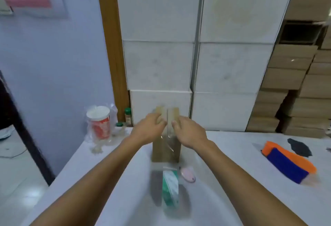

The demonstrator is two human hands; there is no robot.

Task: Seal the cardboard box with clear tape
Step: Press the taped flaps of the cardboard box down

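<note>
At frame centre, the left hand (150, 127) and right hand (189, 132) curl their fingers over the box (165, 151) flaps, pressing them closed. Next, I judge, comes fetching the tape (170, 188) lying on the bench (232, 154) just below.

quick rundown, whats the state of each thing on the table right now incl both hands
cardboard box: upright, top flaps still open
left hand: on the left flap
right hand: on the right flap
tape roll: standing on edge near the box, untouched
red cup: upright, lid on, inside clear plastic
orange and blue cloth: lying flat at the right
</note>
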